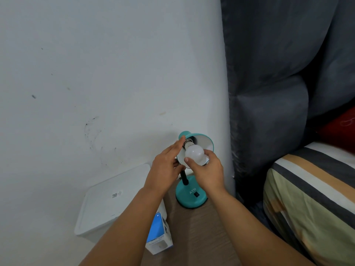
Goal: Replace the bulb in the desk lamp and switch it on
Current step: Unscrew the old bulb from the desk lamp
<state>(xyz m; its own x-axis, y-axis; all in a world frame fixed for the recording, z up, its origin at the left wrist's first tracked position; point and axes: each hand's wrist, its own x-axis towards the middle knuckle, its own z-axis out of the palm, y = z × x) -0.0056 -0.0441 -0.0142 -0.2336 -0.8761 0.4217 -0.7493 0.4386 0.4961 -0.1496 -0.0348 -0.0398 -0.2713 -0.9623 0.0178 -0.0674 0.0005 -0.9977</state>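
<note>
A teal desk lamp stands on a wooden table top, its round base (192,196) carrying a black rocker switch (196,194). Its shade (203,141) is tilted toward me, white inside. A white bulb (194,153) sits at the shade's mouth with its metal base at the socket (189,141). My right hand (207,171) grips the bulb from below and the right. My left hand (166,167) rests against the shade's left rim with fingers stretched out along it. The lamp is unlit.
A blue and white bulb box (159,235) lies on the table (196,237) under my left forearm. A white plastic bin (107,202) sits left of the table against the wall. A grey upholstered headboard (269,93) and a striped bed (311,189) fill the right side.
</note>
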